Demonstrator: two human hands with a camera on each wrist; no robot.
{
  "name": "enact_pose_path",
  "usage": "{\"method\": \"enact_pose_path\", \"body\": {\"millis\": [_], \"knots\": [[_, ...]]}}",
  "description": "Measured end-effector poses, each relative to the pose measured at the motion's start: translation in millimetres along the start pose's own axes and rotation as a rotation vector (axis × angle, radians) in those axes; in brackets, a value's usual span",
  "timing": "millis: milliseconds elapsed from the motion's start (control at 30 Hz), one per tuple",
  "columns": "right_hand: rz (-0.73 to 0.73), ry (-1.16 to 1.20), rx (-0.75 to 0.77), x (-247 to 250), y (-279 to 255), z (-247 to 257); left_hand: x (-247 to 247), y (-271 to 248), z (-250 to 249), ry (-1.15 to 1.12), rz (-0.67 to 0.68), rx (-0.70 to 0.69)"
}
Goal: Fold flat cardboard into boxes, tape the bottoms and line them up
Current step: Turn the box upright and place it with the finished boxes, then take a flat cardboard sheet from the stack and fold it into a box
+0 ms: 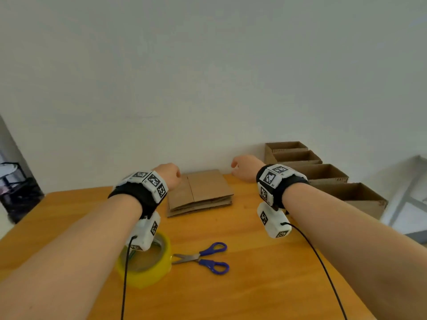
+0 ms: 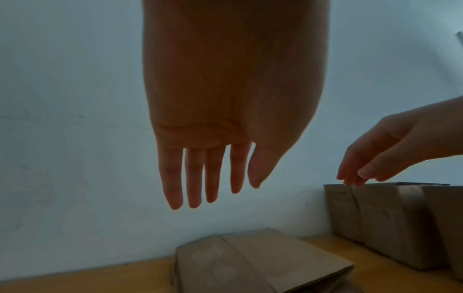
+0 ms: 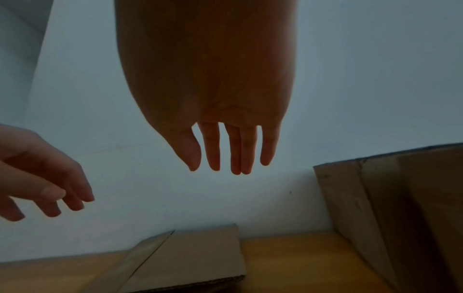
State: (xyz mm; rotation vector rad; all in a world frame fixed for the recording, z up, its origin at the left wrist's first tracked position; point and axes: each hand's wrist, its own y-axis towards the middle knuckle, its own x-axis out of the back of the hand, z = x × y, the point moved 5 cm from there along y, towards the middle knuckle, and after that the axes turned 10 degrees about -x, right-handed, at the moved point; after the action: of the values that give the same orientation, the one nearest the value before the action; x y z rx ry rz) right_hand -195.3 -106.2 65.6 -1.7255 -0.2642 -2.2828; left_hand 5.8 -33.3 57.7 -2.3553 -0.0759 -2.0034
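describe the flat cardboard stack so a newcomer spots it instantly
Start at the orange wooden table against the white wall. At its far edge, between the two hands, lies the flat cardboard stack. Unlike the row of open boxes standing to its right, it is unfolded, lying flat in layers.

a plain room set up as a small packing or craft corner, more a spare room or simple workspace than a shop floor. a wooden worktop [image 1: 265,262] stands against a bare white wall [image 1: 208,77]. on it lie a stack of flat cardboard [image 1: 203,192], a roll of yellow tape [image 1: 147,271] and blue-handled scissors [image 1: 205,258], with a row of open cardboard boxes [image 1: 323,174] along the right edge. a dark shelf rack [image 1: 16,188] shows at the far left, blurred.
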Motion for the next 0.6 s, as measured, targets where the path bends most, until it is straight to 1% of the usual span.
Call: {"method": "enact_pose_path", "body": {"millis": [167, 333, 467, 600], "knots": [[0.089, -0.036, 0.008, -32.3, 40.3, 19.6, -24.9, 30.6, 38.6, -0.049, 0.115, 0.094], [0.181, -0.066, -0.019, -64.8, 71.3, 29.3, -51.4, 53.4, 60.8, -0.123, 0.210, 0.195], [0.261, -0.016, -0.122, -90.1, 86.3, 24.1, -70.7, 63.2, 73.7, -0.226, 0.224, 0.263], [0.308, 0.009, -0.202, -103.8, 92.7, 17.3, -76.6, 67.7, 77.8, -0.353, 0.177, 0.291]]}}
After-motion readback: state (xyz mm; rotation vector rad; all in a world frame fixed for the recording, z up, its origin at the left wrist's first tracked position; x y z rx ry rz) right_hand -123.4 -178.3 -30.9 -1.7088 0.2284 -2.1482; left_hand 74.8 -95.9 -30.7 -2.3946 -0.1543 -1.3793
